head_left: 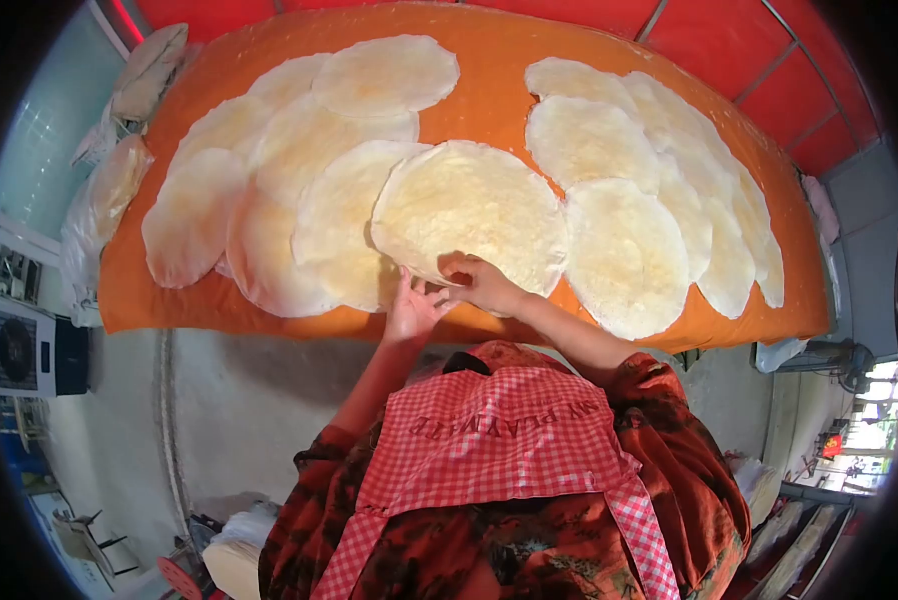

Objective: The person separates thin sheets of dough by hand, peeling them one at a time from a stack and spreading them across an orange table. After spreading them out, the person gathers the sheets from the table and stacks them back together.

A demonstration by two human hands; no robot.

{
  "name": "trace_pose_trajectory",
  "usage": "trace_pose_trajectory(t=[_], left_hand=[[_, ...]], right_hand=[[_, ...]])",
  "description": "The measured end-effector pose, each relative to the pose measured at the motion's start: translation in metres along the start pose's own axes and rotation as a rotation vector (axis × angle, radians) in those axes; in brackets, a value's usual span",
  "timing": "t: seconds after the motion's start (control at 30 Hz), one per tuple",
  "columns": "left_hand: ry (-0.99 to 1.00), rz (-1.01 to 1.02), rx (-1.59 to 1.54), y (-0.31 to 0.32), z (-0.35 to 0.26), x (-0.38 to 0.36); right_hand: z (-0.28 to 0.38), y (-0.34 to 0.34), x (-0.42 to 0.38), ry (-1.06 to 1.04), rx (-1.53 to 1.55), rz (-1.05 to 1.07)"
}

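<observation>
Checked red apron (509, 440), then left hand (412, 308) spread and right hand (481, 283) pinching thin round pale sheet (469, 215) on orange cloth (489, 60).

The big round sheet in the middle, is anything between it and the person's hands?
Nothing visible. Both hands already touch the near edge of the big round sheet: the right hand lies on its rim, and the left hand is just beside it at the edge. Neighbouring sheets overlap it only at the sides.

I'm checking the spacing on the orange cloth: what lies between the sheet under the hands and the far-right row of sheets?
In the head view, one large round sheet lies between the held sheet and the right row, overlapping both; no bare cloth shows there.
</observation>
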State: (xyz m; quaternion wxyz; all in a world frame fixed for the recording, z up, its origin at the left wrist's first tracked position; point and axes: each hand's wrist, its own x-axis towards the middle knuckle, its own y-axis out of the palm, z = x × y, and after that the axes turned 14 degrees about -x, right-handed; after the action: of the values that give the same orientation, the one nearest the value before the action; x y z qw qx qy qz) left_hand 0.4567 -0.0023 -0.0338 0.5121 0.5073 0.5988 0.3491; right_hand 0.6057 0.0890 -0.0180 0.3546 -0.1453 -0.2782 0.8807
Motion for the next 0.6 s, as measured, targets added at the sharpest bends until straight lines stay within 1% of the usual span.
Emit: trace_pose_trajectory(t=[0.03,0.1,0.2,0.23,0.27,0.3,0.33,0.37,0.4,0.43,0.47,0.5,0.57,0.6], left_hand=[[0.005,-0.010,0.002,-0.004,0.001,0.001],[0.015,-0.024,0.014,-0.016,0.003,0.007],[0.071,-0.032,0.154,-0.028,0.006,0.016],[0.075,-0.122,0.123,-0.032,0.007,0.017],[0.078,-0.211,0.092,-0.034,0.008,0.018],[0.081,-0.299,0.061,-0.034,0.008,0.021],[0.085,-0.302,0.063,-0.033,0.008,0.023],[0.086,-0.310,0.067,-0.034,0.008,0.021],[0.089,-0.319,0.073,-0.035,0.007,0.019],[0.074,-0.295,0.080,-0.036,0.006,0.018],[0.057,-0.268,0.086,-0.036,0.004,0.017],[0.040,-0.240,0.091,-0.035,0.004,0.017],[0.065,-0.295,0.106,-0.024,0.005,0.015],[0.077,-0.325,0.115,-0.021,0.006,0.013]], right_hand=[[-0.015,0.002,0.000,0.054,0.063,0.055],[0.005,-0.012,-0.002,0.158,0.187,0.155],[-0.005,-0.005,0.005,0.052,-0.026,0.028],[-0.010,-0.010,0.007,0.085,-0.064,0.028],[0.002,-0.029,0.013,0.118,-0.103,0.027],[0.013,-0.053,0.022,0.151,-0.143,0.026],[0.014,-0.089,0.043,0.229,-0.357,0.040],[0.050,-0.133,0.043,0.140,-0.366,-0.099],[0.065,-0.181,0.057,0.175,-0.332,-0.044],[0.057,-0.219,0.073,0.032,-0.445,-0.178],[0.067,-0.257,0.087,-0.078,-0.586,-0.261],[0.080,-0.293,0.098,-0.168,-0.809,-0.314],[0.128,-0.335,0.089,-0.192,-0.731,-0.451],[0.124,-0.362,0.104,-0.179,-0.695,-0.474]])
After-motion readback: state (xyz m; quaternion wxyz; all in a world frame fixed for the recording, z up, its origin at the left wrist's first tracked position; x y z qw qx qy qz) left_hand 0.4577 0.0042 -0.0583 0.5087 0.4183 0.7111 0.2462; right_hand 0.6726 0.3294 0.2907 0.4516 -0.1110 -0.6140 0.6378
